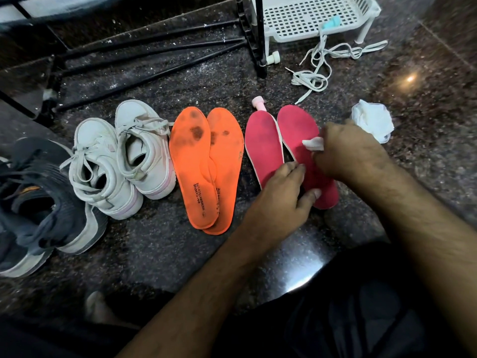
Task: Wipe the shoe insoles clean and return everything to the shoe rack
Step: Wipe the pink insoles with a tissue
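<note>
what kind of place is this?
Probably a home entryway or utility corner: polished dark stone floor, a black metal shoe rack, and a white plastic rack beside it.

My only view came from the head camera, wide-angle, looking forward and steeply down, close over the dark stone floor (160,254); the shoe rack (154,47) lay along the frame's far edge.
</note>
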Tool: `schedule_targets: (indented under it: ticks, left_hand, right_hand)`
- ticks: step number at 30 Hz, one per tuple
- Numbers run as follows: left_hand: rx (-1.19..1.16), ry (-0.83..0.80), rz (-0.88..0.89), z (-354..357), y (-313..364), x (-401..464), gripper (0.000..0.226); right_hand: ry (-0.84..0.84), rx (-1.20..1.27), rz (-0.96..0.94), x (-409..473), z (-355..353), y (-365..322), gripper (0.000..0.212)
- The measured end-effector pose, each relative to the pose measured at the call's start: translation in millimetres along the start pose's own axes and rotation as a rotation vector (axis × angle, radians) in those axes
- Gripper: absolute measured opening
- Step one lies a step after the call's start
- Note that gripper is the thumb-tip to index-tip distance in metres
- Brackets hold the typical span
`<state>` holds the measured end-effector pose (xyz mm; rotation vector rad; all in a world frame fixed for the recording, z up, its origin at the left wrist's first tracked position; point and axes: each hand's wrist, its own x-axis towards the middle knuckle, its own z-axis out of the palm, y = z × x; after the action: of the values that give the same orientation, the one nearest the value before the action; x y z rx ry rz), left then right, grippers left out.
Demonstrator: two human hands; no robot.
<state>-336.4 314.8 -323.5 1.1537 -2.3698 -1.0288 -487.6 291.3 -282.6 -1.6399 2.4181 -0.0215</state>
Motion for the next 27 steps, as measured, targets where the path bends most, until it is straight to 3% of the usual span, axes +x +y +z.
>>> schedule_targets:
  ticks: [6,8,10,14,16,22,27]
  left_hand:
    - [-0.046,0.161,0.012,-6,-8,5,0.043]
    - [-0.069,0.245,-0.011,-8,-11,7,0.034]
    - [-0.163,0.298,-0.076,-10,-15,9,0.029]
    - [-0.448,0.317,-0.254,-18,-17,15,0.029]
    - [-0.558,0.296,-0.285,-23,-12,16,0.018]
    - [-0.762,0.401,-0.367,-29,-15,16,0.02]
    - [-0.716,0.438,-0.327,-31,-26,17,0.022]
  right_hand:
    - [0.018,0.209,-0.132,-2,-10,-9,0.02]
    - [0.027,0.256,-0.159,-4,-13,-16,0.027]
    - [0.031,0.282,-0.182,-8,-14,-21,0.035]
    - [0.039,0.299,-0.25,-11,-12,-26,0.025]
    - [0.036,0.369,-0.242,-10,-12,-24,0.021]
    - [-0.317,0.793,-0.258,-12,-10,-20,0.009]
    - [-0.317,0.913,-0.204,-10,-11,-15,0.016]
